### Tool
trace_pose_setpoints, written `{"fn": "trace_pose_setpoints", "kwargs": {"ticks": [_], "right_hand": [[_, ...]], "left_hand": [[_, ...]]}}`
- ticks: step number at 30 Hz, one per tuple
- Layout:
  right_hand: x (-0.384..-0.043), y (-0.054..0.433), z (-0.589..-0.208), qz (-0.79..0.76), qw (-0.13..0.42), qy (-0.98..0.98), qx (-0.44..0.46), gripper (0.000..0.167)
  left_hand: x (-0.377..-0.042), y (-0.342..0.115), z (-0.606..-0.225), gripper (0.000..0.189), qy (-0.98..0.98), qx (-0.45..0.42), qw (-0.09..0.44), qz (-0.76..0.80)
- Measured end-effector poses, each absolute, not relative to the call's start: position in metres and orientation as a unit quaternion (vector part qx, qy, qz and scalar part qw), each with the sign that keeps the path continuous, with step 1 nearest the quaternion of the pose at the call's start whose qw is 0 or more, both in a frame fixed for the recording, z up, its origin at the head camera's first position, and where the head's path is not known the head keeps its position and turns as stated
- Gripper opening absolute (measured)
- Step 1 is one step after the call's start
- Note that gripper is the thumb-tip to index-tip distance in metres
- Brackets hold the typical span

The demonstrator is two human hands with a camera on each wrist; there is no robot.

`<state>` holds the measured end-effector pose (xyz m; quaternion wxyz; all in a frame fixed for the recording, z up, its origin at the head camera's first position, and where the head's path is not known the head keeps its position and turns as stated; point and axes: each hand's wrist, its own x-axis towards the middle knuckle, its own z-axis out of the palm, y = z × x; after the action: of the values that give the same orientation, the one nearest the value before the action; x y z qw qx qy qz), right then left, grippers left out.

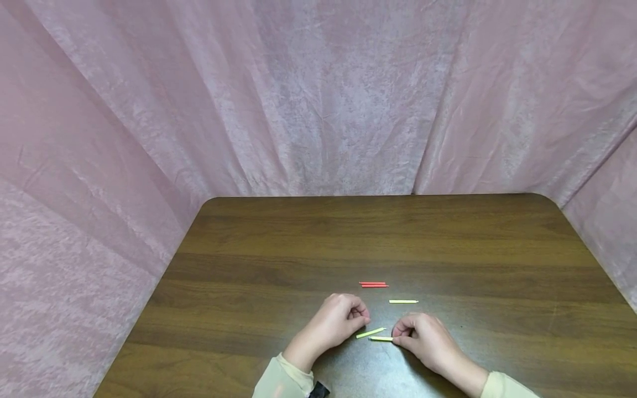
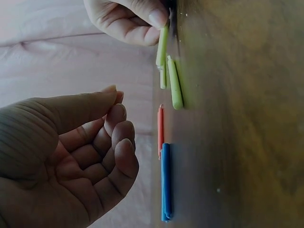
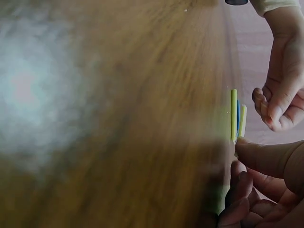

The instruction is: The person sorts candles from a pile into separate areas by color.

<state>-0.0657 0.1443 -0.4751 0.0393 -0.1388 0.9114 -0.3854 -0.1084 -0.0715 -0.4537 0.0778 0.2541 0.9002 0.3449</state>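
Between thumb and index finger my right hand (image 1: 423, 340) pinches one end of a thin yellow-green candle (image 1: 381, 339), its other end pointing left. Another yellow-green candle (image 1: 370, 333) lies slantwise on the table just beyond it, wick end to the right. My left hand (image 1: 340, 320) hovers beside that second candle, fingers loosely curled and thumb tip by the index fingertip; nothing shows between them in the left wrist view. A third yellow-green candle (image 1: 403, 302) lies farther back, past the right hand.
Two red candles (image 1: 374, 284) lie side by side behind the hands. Blue candles (image 2: 166, 183) show in the left wrist view; my left hand hides them in the head view. The brown wooden table (image 1: 249, 249) ends at pink curtains (image 1: 318, 110).
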Motion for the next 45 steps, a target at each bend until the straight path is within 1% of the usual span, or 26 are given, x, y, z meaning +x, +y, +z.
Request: {"fn": "trace_pose_setpoints", "kwargs": {"ticks": [6, 14, 20, 36, 45], "right_hand": [[-0.065, 0.150, -0.474, -0.417, 0.045, 0.900, -0.118, 0.015], [-0.068, 0.159, -0.473, -0.429, 0.028, 0.899, -0.083, 0.012], [-0.071, 0.165, -0.472, -0.440, 0.033, 0.895, -0.062, 0.009], [-0.085, 0.174, -0.469, -0.394, 0.024, 0.918, -0.037, 0.009], [-0.092, 0.177, -0.470, -0.373, 0.014, 0.927, -0.042, 0.010]], "left_hand": [[-0.104, -0.074, -0.456, 0.011, 0.900, 0.248, 0.083, 0.348], [-0.098, -0.075, -0.459, 0.012, 0.902, 0.247, 0.085, 0.343], [-0.095, -0.075, -0.460, 0.012, 0.901, 0.244, 0.091, 0.346], [-0.093, -0.075, -0.462, 0.012, 0.904, 0.253, 0.091, 0.332], [-0.092, -0.076, -0.463, 0.014, 0.907, 0.250, 0.087, 0.326]]}}
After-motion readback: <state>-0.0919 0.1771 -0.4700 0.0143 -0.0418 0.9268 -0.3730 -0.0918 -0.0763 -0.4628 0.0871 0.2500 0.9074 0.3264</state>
